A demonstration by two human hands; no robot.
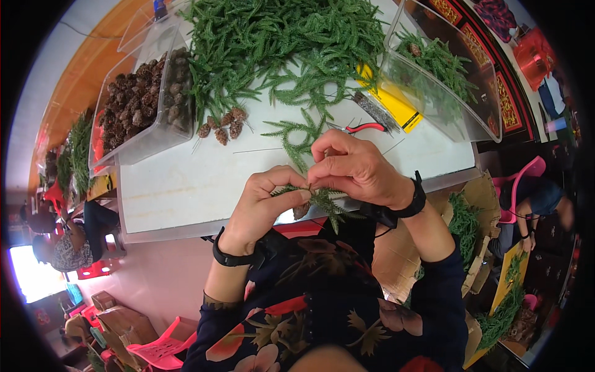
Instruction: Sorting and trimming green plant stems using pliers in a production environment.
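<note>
Close to the table's near edge, my left hand (266, 198) pinches a green artificial pine sprig (331, 211) between thumb and forefinger. A brown pine cone (301, 211) hangs just beneath that thumb, against the sprig. My right hand (354, 170) is closed too, its fingertips pinching the stem right beside the left thumb; whether a thin wire is in them as well cannot be seen. Beyond the hands lies a loose pine sprig (296, 137). Several small pine cones (232, 124) with wire ends rest to the left of it.
A big heap of green sprigs (285, 43) covers the table's far side. On the left stands a clear bin (176, 118) full of pine cones; on the right, another clear bin (446, 118) with sprigs. Red-handled pliers (364, 128) lie near wires (375, 111) and a yellow packet (404, 115).
</note>
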